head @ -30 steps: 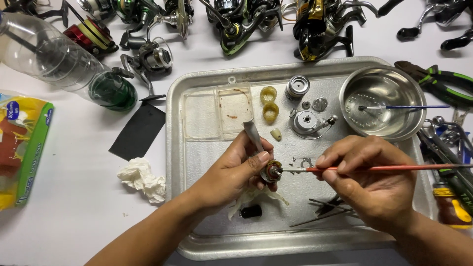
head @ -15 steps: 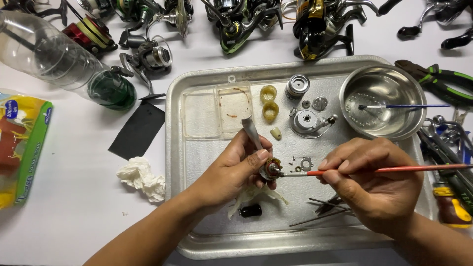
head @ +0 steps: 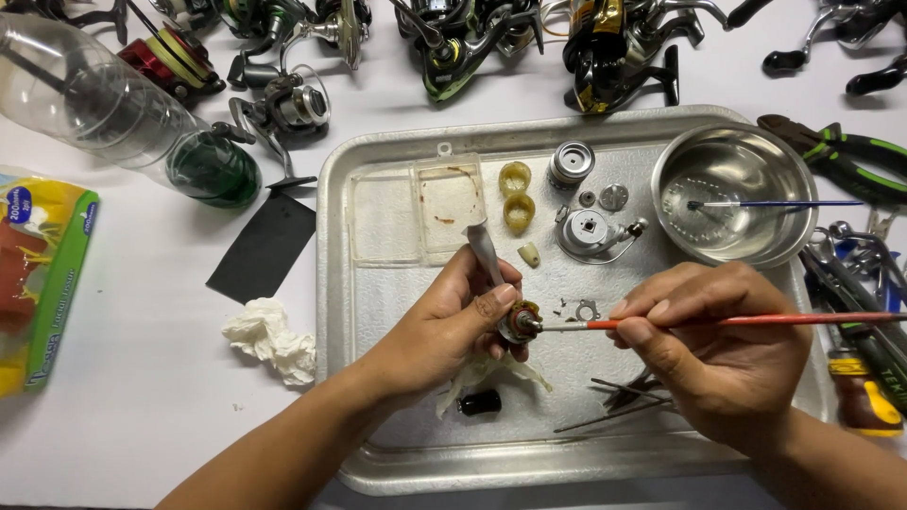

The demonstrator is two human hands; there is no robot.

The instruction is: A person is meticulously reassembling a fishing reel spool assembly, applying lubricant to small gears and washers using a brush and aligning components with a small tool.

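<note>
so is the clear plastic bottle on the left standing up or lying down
Lying down. The clear plastic bottle rests on its side on the white table, its long body running slantwise and its green end pointing toward the metal tray.

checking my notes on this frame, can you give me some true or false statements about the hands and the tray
1. The left hand holds a small reel part over the metal tray. True.
2. The right hand holds a blue-handled brush. False: its brush has a red handle; the blue brush rests in the steel bowl.
3. The red brush's tip meets the reel part. True.
4. The crumpled tissue lies inside the tray. False: it lies on the table left of it.
</note>
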